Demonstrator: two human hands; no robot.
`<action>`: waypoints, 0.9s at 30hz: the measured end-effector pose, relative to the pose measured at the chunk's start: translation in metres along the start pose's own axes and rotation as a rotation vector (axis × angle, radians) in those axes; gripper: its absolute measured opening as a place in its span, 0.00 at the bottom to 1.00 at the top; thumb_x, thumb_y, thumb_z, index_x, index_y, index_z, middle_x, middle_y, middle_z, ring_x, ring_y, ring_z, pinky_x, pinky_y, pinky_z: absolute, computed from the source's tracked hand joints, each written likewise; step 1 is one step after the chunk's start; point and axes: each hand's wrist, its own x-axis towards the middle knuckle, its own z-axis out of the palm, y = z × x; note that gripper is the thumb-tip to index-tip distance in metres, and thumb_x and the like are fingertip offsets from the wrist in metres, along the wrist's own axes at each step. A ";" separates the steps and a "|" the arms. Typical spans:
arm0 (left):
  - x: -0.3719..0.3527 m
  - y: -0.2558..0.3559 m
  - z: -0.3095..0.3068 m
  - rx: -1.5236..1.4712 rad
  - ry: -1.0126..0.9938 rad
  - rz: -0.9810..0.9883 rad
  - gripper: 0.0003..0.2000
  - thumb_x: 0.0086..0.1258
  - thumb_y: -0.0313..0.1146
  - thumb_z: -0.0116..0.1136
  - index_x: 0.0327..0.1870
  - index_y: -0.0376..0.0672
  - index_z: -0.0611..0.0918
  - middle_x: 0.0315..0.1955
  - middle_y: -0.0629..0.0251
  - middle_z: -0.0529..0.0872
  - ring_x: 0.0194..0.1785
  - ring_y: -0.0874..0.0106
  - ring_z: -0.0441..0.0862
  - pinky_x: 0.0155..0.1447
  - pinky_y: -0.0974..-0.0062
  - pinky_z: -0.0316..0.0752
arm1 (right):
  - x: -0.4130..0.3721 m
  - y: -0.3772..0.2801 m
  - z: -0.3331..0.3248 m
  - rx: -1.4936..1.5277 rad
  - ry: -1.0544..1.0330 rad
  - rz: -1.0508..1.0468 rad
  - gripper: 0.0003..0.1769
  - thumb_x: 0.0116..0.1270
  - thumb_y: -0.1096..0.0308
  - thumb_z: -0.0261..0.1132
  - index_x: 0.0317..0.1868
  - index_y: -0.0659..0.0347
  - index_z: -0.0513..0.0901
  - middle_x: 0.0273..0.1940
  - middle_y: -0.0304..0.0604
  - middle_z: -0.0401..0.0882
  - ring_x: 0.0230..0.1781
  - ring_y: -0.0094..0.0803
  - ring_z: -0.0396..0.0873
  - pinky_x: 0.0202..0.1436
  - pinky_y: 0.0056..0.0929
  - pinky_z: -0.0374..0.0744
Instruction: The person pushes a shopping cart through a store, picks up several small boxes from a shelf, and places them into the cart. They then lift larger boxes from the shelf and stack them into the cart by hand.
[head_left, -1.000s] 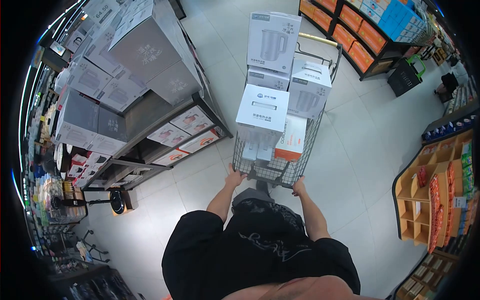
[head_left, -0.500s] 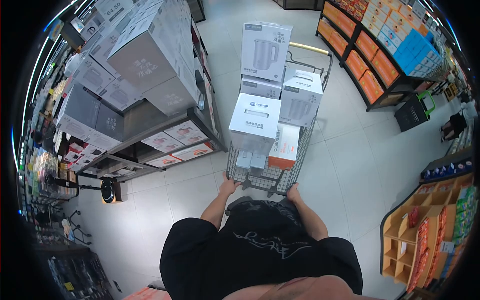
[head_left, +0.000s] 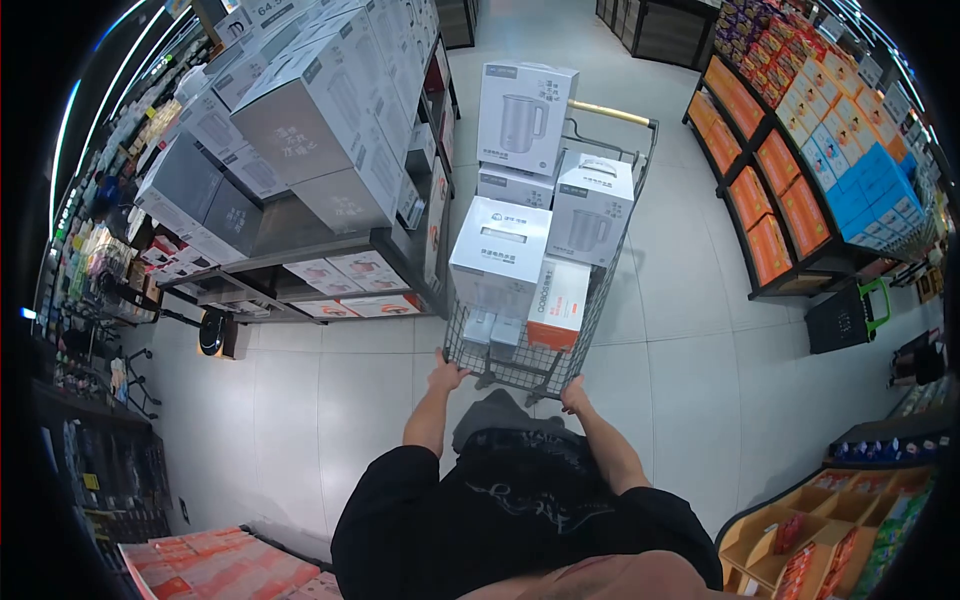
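A wire shopping cart point(head_left: 600, 310) stands before me, loaded with boxes. My left hand point(head_left: 447, 373) is closed on the left corner of its near edge, and my right hand point(head_left: 574, 394) grips the right corner. At the far end of the load, a tall kettle box point(head_left: 520, 120) stands on another box. To its right is a second kettle box point(head_left: 592, 215). Nearer me sits a white box with a handle slot point(head_left: 499, 255), beside a white and orange box point(head_left: 558, 305). Small grey boxes point(head_left: 492, 333) lie at the near end.
A display shelf point(head_left: 385, 250) stacked with kettle boxes stands close on the cart's left. Shelves of orange boxes point(head_left: 765, 190) are at the right, with a black basket with a green handle point(head_left: 845, 318) nearby. A wooden display point(head_left: 810, 510) stands at the lower right.
The view has turned slightly left. The right-hand shelves sit farther right and lower, and a red-and-white display shows more fully at the lower left. Both hands still hold the cart.
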 end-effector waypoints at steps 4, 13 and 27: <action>-0.007 0.019 0.004 -0.030 0.000 -0.017 0.29 0.65 0.62 0.50 0.54 0.46 0.79 0.74 0.53 0.37 0.54 0.52 0.79 0.58 0.55 0.72 | 0.071 0.033 -0.009 -0.102 -0.159 0.018 0.41 0.70 0.61 0.46 0.67 0.61 0.25 0.52 0.75 0.70 0.38 0.70 0.79 0.33 0.54 0.82; -0.009 0.047 0.021 -0.097 0.004 0.033 0.32 0.66 0.64 0.46 0.51 0.42 0.79 0.73 0.46 0.38 0.53 0.50 0.79 0.59 0.53 0.71 | 0.034 0.000 -0.059 -0.056 0.087 0.062 0.33 0.72 0.56 0.36 0.70 0.54 0.30 0.53 0.71 0.71 0.34 0.65 0.81 0.34 0.55 0.81; 0.012 0.070 0.022 -0.135 0.011 0.044 0.31 0.67 0.62 0.47 0.55 0.41 0.78 0.73 0.46 0.37 0.53 0.48 0.79 0.58 0.53 0.71 | 0.076 -0.012 -0.097 -0.254 0.171 -0.002 0.35 0.64 0.69 0.49 0.67 0.64 0.42 0.33 0.64 0.80 0.25 0.49 0.82 0.27 0.40 0.79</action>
